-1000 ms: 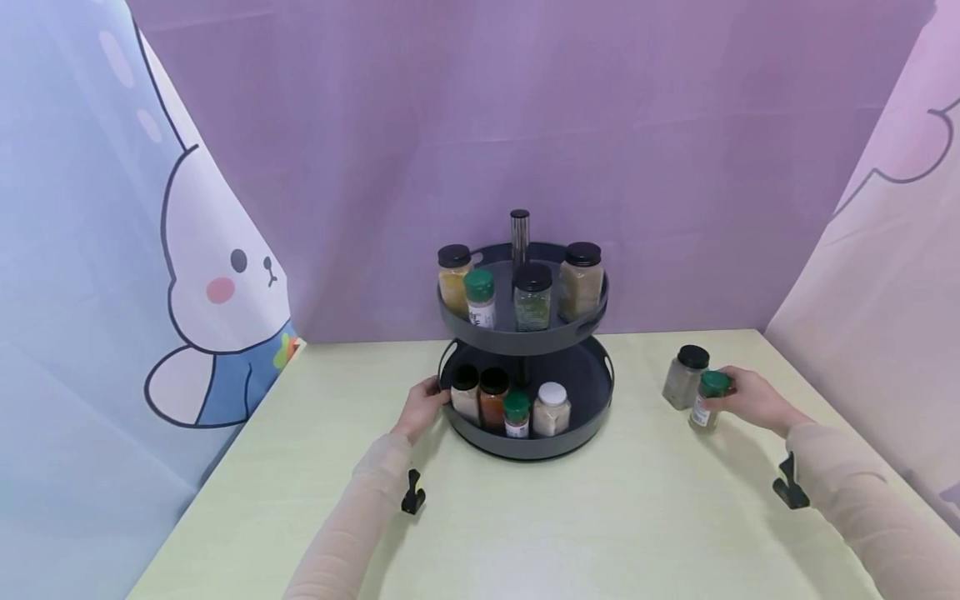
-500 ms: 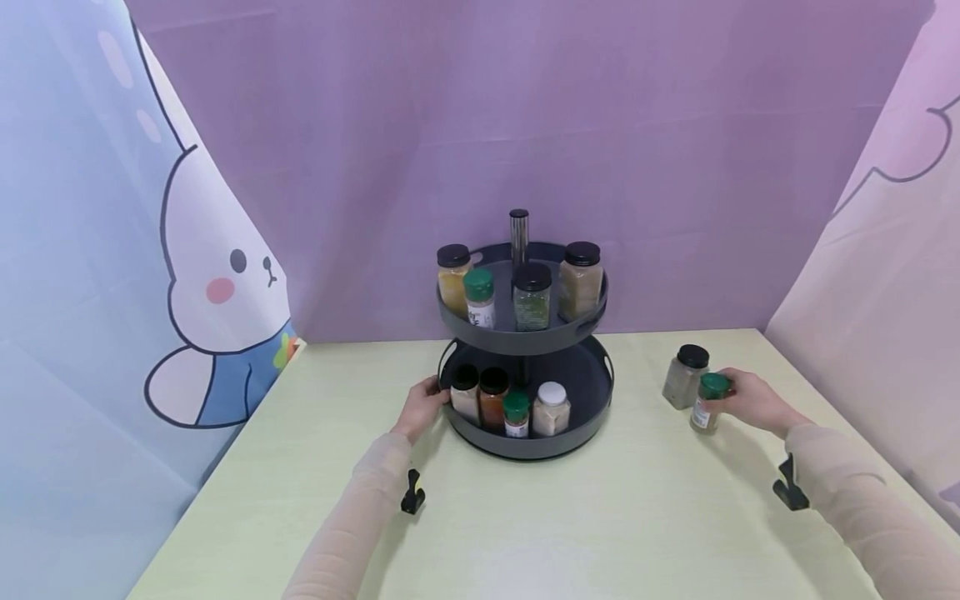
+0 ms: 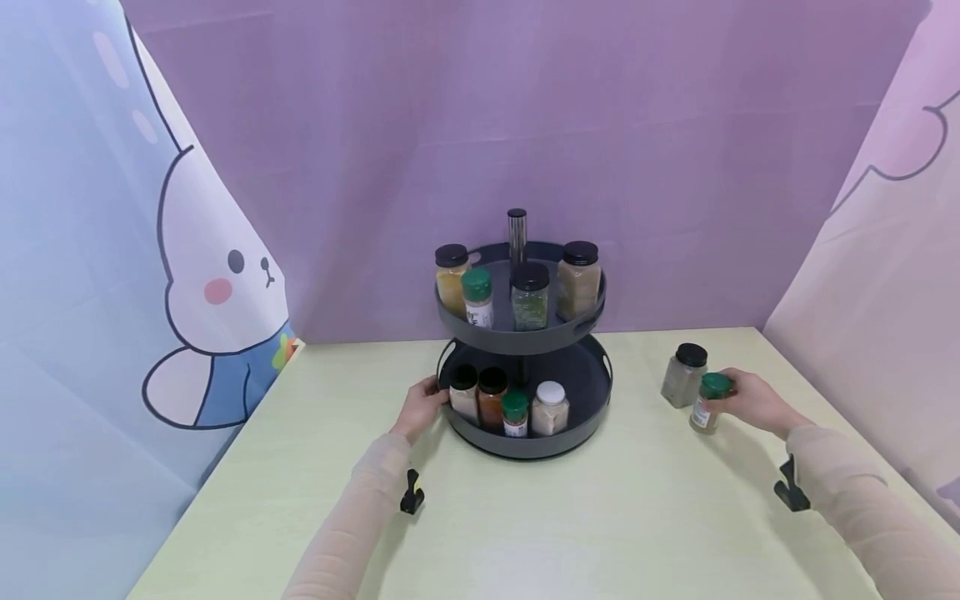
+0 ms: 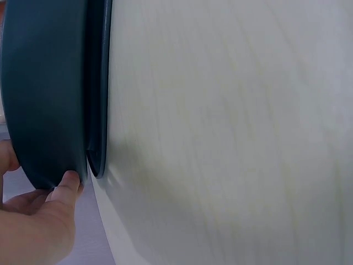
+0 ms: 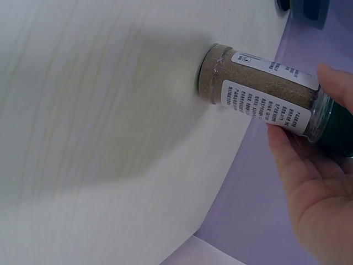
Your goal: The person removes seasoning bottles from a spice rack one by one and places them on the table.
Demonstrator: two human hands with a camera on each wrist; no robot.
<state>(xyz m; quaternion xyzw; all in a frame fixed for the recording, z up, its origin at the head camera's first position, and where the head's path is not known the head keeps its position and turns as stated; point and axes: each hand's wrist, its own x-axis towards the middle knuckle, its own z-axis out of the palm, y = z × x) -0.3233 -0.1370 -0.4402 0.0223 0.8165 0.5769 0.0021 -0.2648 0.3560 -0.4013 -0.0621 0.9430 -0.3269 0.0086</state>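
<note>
At its left side, the two-tier dark grey spice rack (image 3: pixel 528 447) is held by my left hand (image 3: pixel 422 408). In the left wrist view that hand (image 4: pixel 47 221) has its thumb and fingers about the rim of the lower tray (image 4: pixel 47 94). Over on the right, my right hand (image 3: pixel 753 400) grips a green-capped spice jar (image 3: pixel 702 417) near its cap. The right wrist view shows brown powder and white labels on this jar (image 5: pixel 265 83), with the hand (image 5: pixel 317 182) around its upper end. Its base is at the tabletop; whether it touches cannot be told.
A black-capped jar (image 3: pixel 682 383) of greyish contents stands just behind the held jar. Several jars, among them a white-capped jar (image 3: pixel 551 412), stand on the lower tier. More are on the upper tier (image 3: pixel 525 340). A purple curtain (image 3: pixel 375 167) hangs behind the table (image 3: pixel 570 525).
</note>
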